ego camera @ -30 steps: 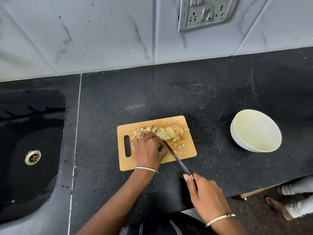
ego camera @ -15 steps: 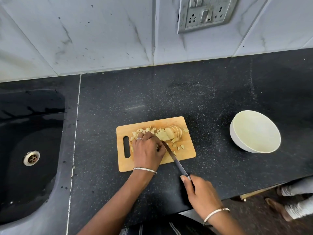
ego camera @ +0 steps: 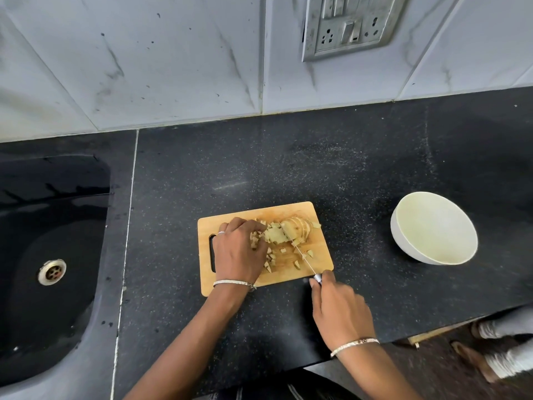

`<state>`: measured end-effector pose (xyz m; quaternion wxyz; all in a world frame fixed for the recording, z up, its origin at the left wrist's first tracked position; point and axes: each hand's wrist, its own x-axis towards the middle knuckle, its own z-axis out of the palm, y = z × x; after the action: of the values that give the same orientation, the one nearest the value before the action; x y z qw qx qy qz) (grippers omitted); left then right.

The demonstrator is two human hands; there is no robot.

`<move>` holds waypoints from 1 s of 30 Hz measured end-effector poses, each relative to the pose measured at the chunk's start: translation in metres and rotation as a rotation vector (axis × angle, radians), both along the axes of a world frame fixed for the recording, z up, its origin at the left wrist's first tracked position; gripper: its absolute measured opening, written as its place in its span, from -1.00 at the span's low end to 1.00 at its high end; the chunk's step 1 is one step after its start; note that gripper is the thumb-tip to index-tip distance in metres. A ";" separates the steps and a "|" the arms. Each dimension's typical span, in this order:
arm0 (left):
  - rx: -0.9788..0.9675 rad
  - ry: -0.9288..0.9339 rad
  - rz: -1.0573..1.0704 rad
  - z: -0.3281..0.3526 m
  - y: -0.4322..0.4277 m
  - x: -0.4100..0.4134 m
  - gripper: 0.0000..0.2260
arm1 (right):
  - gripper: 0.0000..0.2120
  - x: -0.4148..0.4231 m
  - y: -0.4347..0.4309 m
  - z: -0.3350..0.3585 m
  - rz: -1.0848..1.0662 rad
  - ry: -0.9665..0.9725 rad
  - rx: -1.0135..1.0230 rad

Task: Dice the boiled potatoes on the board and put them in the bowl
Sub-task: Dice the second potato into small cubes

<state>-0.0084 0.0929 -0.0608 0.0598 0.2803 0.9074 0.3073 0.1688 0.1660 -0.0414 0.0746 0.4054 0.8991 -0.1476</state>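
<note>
At your far left the black sink [ego camera: 66, 298] is sunk into the counter, its steel drain [ego camera: 52, 271] showing in the basin. Beside it the dark speckled countertop [ego camera: 288, 168] carries the wooden cutting board [ego camera: 320, 255], with its handle slot at the left end. Your left hand [ego camera: 239, 252] lies on the left part of the board, palm down. Its fingers curl claw-like over the heap of diced pieces [ego camera: 269, 256], and the fingertips rest against the cut end of the boiled potato [ego camera: 278, 234]. A ring [ego camera: 221, 232] is on one finger and a bangle on the wrist. The potato sits near the board's far edge, its right end fanned into slices, with loose dice scattered on the wood towards you. The knife [ego camera: 302, 256] runs slantwise from the potato down to the board's near right corner, its blade seen edge-on. There your right hand [ego camera: 341, 310] is wrapped firmly round the handle, thumb along the side, so only the metal collar shows. Well apart to the right stands the white bowl [ego camera: 432, 226], upright on the counter. On the tiled wall above is a socket plate [ego camera: 349, 24].
</note>
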 end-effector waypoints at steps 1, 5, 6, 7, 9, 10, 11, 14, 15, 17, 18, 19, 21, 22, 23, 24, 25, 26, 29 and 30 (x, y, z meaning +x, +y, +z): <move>0.014 -0.005 0.007 0.000 -0.002 -0.001 -0.81 | -0.70 -0.002 0.000 0.000 0.000 -0.028 0.014; 0.050 -0.020 0.039 -0.002 -0.008 -0.005 -0.82 | -0.68 -0.009 -0.003 -0.006 0.000 -0.042 -0.037; 0.048 -0.021 0.047 -0.002 -0.009 -0.006 -0.82 | -0.69 -0.010 -0.003 -0.008 -0.008 -0.015 -0.077; 0.044 -0.024 0.052 -0.002 -0.010 -0.006 -0.83 | -0.71 -0.010 -0.002 -0.010 -0.012 0.017 -0.118; 0.032 -0.029 0.055 -0.002 -0.011 -0.007 -0.83 | -0.74 -0.010 0.000 -0.012 0.002 0.071 -0.186; 0.029 -0.030 0.055 -0.002 -0.011 -0.008 -0.83 | -0.75 -0.010 0.000 -0.013 0.019 0.088 -0.211; 0.031 -0.032 0.054 -0.002 -0.011 -0.008 -0.83 | -0.75 -0.009 -0.001 -0.014 0.037 0.097 -0.231; 0.047 -0.038 0.059 -0.001 -0.009 -0.009 -0.84 | -0.78 -0.008 -0.003 -0.012 0.069 0.103 -0.269; 0.051 -0.038 0.060 0.000 -0.009 -0.009 -0.84 | -0.78 -0.008 -0.003 -0.011 0.067 0.110 -0.269; 0.053 -0.028 0.058 0.001 -0.009 -0.010 -0.83 | -0.76 -0.006 -0.001 -0.008 0.054 0.124 -0.236; 0.052 -0.023 0.057 0.001 -0.008 -0.010 -0.83 | -0.76 -0.004 0.000 -0.006 0.044 0.123 -0.213; 0.048 -0.019 0.057 0.001 -0.008 -0.009 -0.83 | -0.76 -0.003 0.002 -0.004 0.031 0.115 -0.191; 0.045 -0.017 0.053 0.002 -0.006 -0.008 -0.84 | -0.77 0.001 0.004 0.001 0.009 0.078 -0.134; 0.046 -0.021 0.048 0.002 -0.005 -0.007 -0.84 | -0.76 0.003 0.004 0.002 0.004 0.054 -0.101; 0.047 -0.028 0.042 0.002 -0.003 -0.006 -0.83 | -0.76 0.005 0.004 0.003 0.001 0.030 -0.080; 0.049 -0.036 0.034 0.002 -0.001 -0.005 -0.83 | -0.75 0.006 0.003 0.003 0.001 0.017 -0.079; 0.051 -0.040 0.027 0.002 0.001 -0.004 -0.82 | -0.76 0.007 0.002 0.002 0.005 0.013 -0.097; 0.051 -0.040 0.020 0.003 0.004 -0.003 -0.82 | -0.76 0.008 0.000 0.001 0.015 0.016 -0.124; 0.046 -0.027 0.002 0.005 0.010 -0.002 -0.83 | -0.75 0.011 -0.004 -0.002 0.072 0.054 -0.184; 0.046 -0.020 -0.008 0.006 0.013 -0.002 -0.84 | -0.74 0.013 -0.004 -0.001 0.078 0.067 -0.195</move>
<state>-0.0101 0.1054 -0.0545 0.0636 0.2820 0.8984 0.3305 0.1816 0.1617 -0.0425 0.0894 0.3559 0.8975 -0.2447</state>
